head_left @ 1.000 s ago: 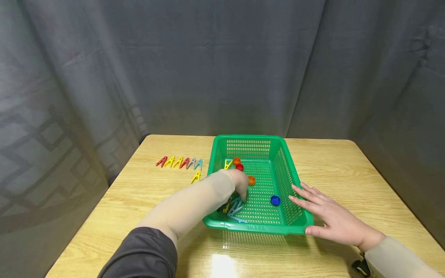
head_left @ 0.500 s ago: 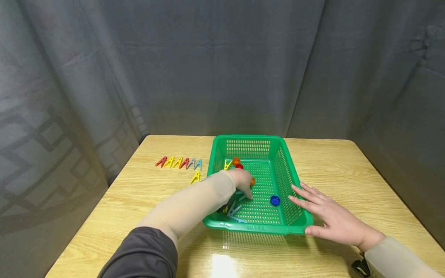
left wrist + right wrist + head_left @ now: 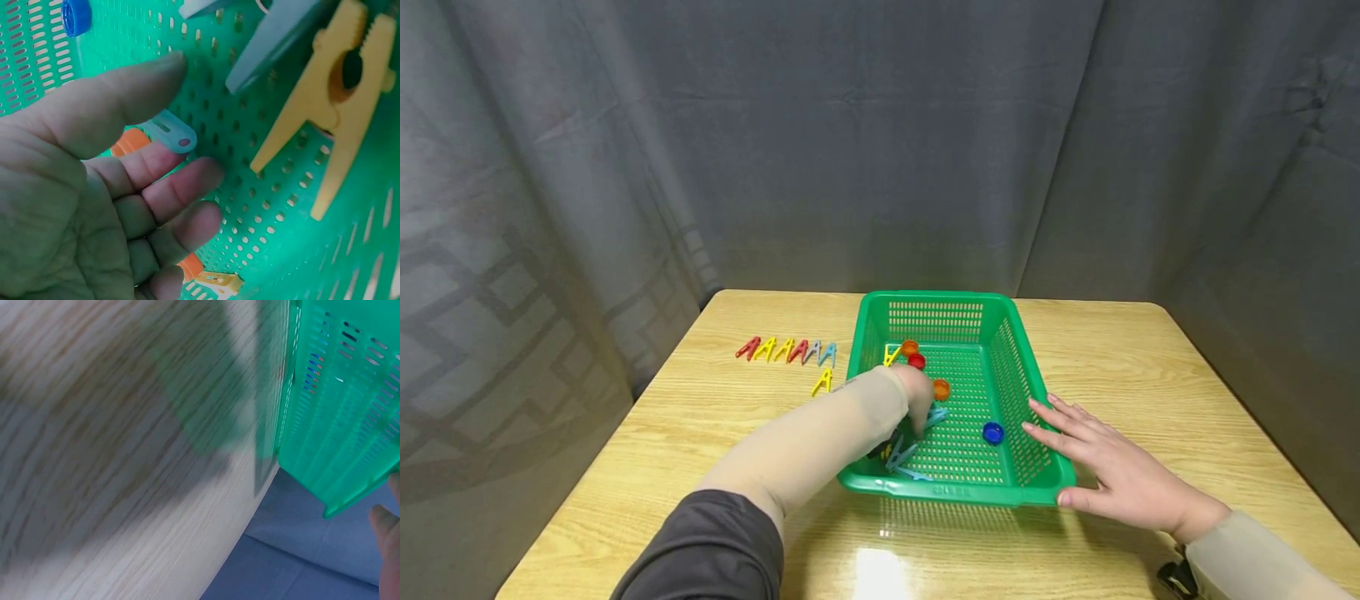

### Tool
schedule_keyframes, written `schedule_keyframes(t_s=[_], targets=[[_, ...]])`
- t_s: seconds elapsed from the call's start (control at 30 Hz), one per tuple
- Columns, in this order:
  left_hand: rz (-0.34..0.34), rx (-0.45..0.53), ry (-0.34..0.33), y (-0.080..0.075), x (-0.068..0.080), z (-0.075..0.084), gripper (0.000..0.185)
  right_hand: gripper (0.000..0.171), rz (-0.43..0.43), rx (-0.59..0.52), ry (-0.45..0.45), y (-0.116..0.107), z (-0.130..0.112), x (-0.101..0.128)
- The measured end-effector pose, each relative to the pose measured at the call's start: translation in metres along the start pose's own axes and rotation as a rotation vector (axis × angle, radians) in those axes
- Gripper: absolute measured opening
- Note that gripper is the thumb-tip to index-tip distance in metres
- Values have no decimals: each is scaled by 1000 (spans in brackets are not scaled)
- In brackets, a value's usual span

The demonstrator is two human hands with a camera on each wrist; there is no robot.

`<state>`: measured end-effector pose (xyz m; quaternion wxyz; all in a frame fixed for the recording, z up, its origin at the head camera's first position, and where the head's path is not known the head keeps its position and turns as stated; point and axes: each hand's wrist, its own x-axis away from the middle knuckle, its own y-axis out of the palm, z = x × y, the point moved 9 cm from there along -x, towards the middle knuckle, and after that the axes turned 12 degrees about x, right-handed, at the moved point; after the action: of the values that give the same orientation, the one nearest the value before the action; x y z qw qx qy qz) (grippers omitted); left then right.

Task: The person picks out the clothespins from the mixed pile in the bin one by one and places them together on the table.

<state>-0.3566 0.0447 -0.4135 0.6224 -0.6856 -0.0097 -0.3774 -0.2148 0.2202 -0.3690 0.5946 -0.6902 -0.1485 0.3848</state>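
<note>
My left hand (image 3: pixel 913 396) is down inside the green basket (image 3: pixel 955 492), over its left part. In the left wrist view, this hand's fingers bend loosely, with a gap between thumb and forefinger. A light-blue clothespin (image 3: pixel 175 134) shows just behind the forefinger; whether they touch I cannot tell. Nearby lie a yellow clothespin (image 3: pixel 300 112) and a grey-blue clothespin (image 3: pixel 275 47). More light-blue clothespins (image 3: pixel 901 456) are at the basket's near left corner, partly behind my wrist. My right hand (image 3: pixel 1101 462) rests with spread, straight fingers on the basket's right rim.
Orange bottle caps (image 3: pixel 942 390), a red cap (image 3: pixel 917 361) and a blue cap (image 3: pixel 993 433) lie on the basket floor. Left of it, several clothespins (image 3: pixel 785 350) form a row on the wooden table (image 3: pixel 700 417), with a yellow clothespin (image 3: pixel 823 382) below. A grey curtain (image 3: pixel 880 167) hangs behind.
My left hand shifted right over a light-blue clothespin, then back left and slightly nearer, leaving that clothespin visible beside it. The right hand stays in place.
</note>
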Motion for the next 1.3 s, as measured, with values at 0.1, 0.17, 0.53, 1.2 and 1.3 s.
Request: schedule_keyframes(t_s=[0.1, 0.17, 0.53, 1.2, 1.3], targets=[[13, 51, 25, -1, -2, 1, 25, 79, -1, 5, 1, 0, 0, 0], [32, 82, 31, -3, -4, 1, 28, 79, -3, 9, 2, 0, 0, 0], [162, 260, 152, -22, -16, 8, 37, 79, -13, 6, 18, 0, 1, 0], [314, 607, 171, -43, -14, -1, 36, 79, -12, 5, 21, 0, 1, 0], [335, 643, 177, -46, -13, -1, 38, 78, -10, 6, 18, 1, 1, 0]])
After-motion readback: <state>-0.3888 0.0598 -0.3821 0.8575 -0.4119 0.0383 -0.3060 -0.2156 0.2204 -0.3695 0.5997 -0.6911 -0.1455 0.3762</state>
